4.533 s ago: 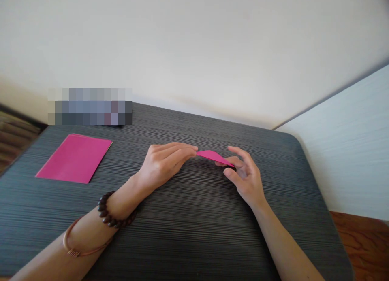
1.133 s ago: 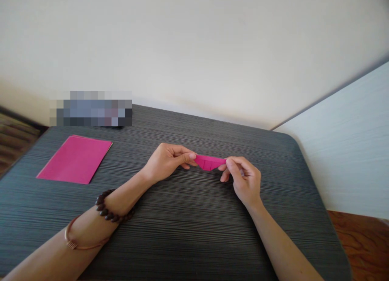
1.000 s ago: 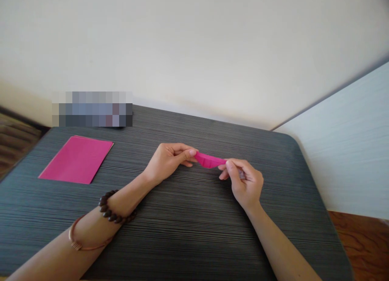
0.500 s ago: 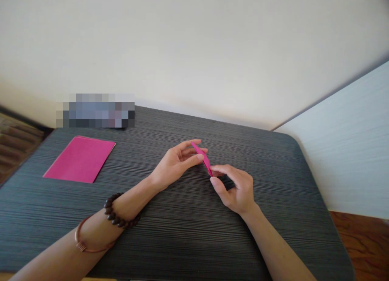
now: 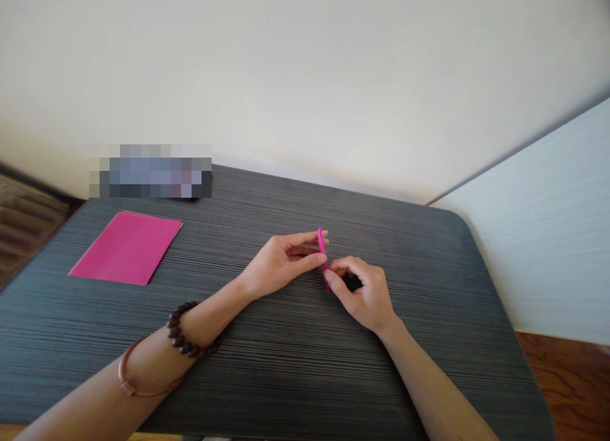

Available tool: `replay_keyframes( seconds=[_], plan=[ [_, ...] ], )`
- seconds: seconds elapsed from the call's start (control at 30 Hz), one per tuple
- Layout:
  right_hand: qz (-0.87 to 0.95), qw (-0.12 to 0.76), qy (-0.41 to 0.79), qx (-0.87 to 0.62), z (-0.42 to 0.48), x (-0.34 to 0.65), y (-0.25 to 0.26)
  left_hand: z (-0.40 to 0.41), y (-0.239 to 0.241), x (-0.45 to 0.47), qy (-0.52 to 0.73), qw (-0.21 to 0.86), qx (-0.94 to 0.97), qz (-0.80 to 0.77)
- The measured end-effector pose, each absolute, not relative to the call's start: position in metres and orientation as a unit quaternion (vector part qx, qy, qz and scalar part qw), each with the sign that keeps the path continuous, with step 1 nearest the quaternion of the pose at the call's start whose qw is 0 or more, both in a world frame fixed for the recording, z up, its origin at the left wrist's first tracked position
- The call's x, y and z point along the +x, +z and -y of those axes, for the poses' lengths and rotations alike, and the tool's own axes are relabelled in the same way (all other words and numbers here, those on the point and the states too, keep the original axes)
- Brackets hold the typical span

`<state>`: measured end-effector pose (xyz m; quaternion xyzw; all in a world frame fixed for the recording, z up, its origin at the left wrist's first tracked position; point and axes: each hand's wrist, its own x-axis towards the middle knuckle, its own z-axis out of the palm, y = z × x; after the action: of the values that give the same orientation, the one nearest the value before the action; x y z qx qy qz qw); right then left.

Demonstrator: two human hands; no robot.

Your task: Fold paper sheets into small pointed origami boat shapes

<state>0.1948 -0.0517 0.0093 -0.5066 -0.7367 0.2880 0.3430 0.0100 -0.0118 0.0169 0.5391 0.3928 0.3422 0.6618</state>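
Observation:
A small folded piece of pink paper [image 5: 321,240] stands nearly edge-on between my hands, above the middle of the table. My left hand [image 5: 281,263] pinches its upper part, thumb on the near side and fingers behind. Lower down, my right hand [image 5: 362,290] grips the bottom end between thumb and fingertips. Because the paper is seen from its edge, its folds are mostly hidden. To the left lies a stack of pink paper sheets [image 5: 126,247], flat on the table and apart from both hands.
The dark, wood-grained table [image 5: 267,377] has rounded right corners. A blurred-out object [image 5: 152,174] sits at its back left. Behind rises a pale wall [image 5: 305,79], and a white panel [image 5: 548,225] stands along the right side.
The folded paper has turned from a slant to almost upright and edge-on. My right hand has shifted slightly left, still holding the lower end.

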Motion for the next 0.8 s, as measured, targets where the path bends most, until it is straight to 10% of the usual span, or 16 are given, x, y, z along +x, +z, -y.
replay_keyframes(
  seconds=[0.8],
  plan=[
    [0.724,0.338,0.323,-0.507,0.0504,0.1988,0.0044,0.0099,0.0133,0.0079,0.334,0.659,0.557,-0.38]
  ],
)
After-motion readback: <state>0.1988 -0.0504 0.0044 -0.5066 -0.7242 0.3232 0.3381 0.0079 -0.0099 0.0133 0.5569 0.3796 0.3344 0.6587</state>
